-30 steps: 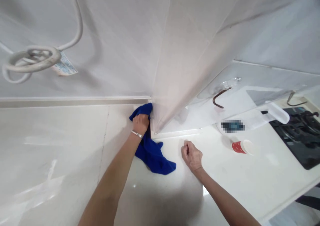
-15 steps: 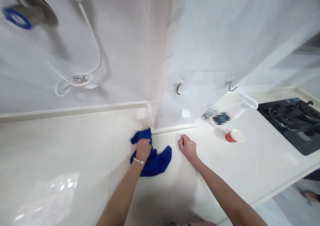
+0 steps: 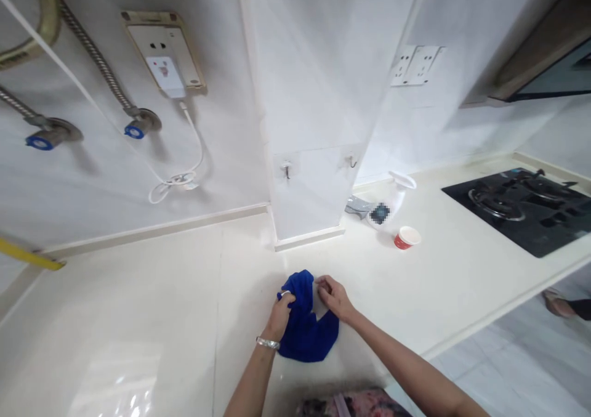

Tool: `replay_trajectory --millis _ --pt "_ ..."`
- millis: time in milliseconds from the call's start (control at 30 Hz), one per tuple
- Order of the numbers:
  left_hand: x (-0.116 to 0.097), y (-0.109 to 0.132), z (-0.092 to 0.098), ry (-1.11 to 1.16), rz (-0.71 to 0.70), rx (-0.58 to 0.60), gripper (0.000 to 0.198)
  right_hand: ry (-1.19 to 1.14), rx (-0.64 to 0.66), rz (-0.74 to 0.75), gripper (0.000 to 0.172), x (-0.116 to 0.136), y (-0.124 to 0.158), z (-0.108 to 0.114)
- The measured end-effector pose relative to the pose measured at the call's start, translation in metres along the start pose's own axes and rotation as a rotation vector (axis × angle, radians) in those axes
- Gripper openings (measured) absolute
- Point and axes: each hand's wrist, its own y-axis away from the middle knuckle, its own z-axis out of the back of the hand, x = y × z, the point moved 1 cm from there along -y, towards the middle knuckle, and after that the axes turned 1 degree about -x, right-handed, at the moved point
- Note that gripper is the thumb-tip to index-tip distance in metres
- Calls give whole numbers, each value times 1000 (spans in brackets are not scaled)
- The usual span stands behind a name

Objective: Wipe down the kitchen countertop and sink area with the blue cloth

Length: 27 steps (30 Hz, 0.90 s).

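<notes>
A bunched blue cloth [image 3: 310, 337] lies on the pale countertop in front of the wall pillar. Closed round its left side is my left hand [image 3: 279, 316], with a bracelet at the wrist. A small white bit shows at that thumb; what it is I cannot make out. My right hand [image 3: 336, 299] is at the cloth's right edge, its fingers loosely bent and partly apart. Nothing shows in its grasp, and whether its fingertips touch the cloth is unclear.
To the right stand a red and white paper cup [image 3: 407, 238], a white bottle [image 3: 396, 198] with a blurred label, and a black gas hob [image 3: 521, 207]. Two hooks are on the pillar [image 3: 318, 189]. A plugged-in cable [image 3: 198, 140] and valves [image 3: 138, 124] are at left. Someone's foot [image 3: 558, 303] shows lower right.
My left hand has drawn the cloth back from the pillar's foot, toward me. My right hand has loosened from a fist and come to the cloth's edge. The head view has shifted.
</notes>
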Motion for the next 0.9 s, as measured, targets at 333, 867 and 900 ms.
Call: replay_trajectory --millis 333,867,900 --pt "-83 26 -4 141 153 194 21 -316 -82 209 56 62 55 36" --pt "7 -27 36 -197 -133 196 66 -310 -196 -176 37 37 -27 69" --pt "17 -34 43 -279 -225 97 65 -303 -306 -187 36 35 -39 79"
